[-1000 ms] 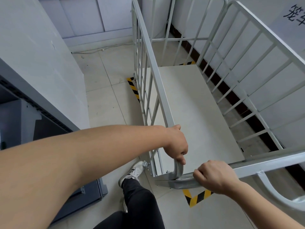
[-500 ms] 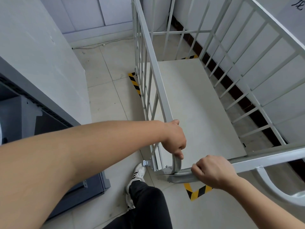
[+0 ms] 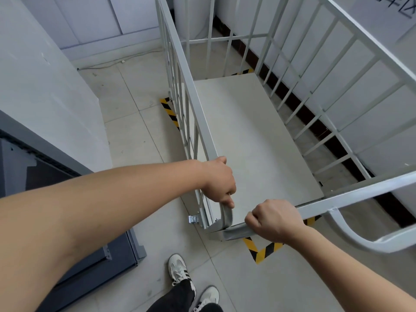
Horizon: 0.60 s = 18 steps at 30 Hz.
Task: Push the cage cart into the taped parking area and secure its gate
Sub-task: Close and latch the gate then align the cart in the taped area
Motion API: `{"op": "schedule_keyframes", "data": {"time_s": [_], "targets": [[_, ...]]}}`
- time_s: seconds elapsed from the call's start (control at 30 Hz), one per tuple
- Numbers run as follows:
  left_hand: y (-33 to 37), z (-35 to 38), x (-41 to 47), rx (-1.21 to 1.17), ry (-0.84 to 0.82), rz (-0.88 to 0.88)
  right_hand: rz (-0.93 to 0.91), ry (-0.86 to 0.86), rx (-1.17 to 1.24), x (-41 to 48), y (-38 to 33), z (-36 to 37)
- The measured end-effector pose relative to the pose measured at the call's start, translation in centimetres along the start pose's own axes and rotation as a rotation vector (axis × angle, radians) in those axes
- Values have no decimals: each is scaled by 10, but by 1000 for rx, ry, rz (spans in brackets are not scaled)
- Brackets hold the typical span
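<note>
Two hands are on the cart [image 3: 252, 140], and over the last second the main change is how the cart sits against the floor markings. Its pale deck now covers most of the taped area: striped tape [image 3: 262, 249] shows as a corner just outside the near edge, another strip [image 3: 170, 112] runs along the left side rail, and a short piece peeks out at the far end by the wall [image 3: 371, 104]. A second ago the near corner of tape lay tucked right under the gate rail; now it sits clear of it, towards the person's shoes [image 3: 180, 270], which suggests the cart has rolled a little further in and is close to parked.

The gate [image 3: 351, 198] has kept its place across the near end, its top rail meeting the left side at the curved corner post [image 3: 226, 218]. The right hand [image 3: 273, 220] is still closed in a full fist round that rail near its free end. The left hand [image 3: 219, 182] still wraps the top of the side rail just above the post, fingers curled under.

A small latch [image 3: 194, 219] juts out low beside the post. Whether it is engaged I cannot tell from this angle, so the gate probably still needs fastening.
</note>
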<state>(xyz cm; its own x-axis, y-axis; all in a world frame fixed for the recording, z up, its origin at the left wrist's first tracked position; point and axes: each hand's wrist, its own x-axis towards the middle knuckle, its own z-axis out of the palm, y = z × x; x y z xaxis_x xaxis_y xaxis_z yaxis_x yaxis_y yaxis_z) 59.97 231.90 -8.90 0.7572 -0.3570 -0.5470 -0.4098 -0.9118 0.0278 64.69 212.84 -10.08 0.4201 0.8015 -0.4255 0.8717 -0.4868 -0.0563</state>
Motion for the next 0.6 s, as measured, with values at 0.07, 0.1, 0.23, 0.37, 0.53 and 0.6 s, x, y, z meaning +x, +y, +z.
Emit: {"op": "schedule_keyframes", "data": {"time_s": [0.07, 0.1, 0.23, 0.37, 0.53, 0.6], "targets": [[2, 0, -1, -9, 11, -10, 4, 13, 11, 0, 0, 2], [2, 0, -1, -7, 14, -15, 8, 20, 4, 0, 0, 3], [3, 0, -1, 8, 18, -23, 51, 55, -54, -3, -4, 2], [3, 0, 0, 0, 21, -18, 69, 42, -50, -3, -5, 1], [2, 2, 1, -7, 42, -9, 73, 53, -60, -1, -2, 3], [1, 2, 1, -2, 39, -11, 75, 69, -57, -1, -2, 5]]}}
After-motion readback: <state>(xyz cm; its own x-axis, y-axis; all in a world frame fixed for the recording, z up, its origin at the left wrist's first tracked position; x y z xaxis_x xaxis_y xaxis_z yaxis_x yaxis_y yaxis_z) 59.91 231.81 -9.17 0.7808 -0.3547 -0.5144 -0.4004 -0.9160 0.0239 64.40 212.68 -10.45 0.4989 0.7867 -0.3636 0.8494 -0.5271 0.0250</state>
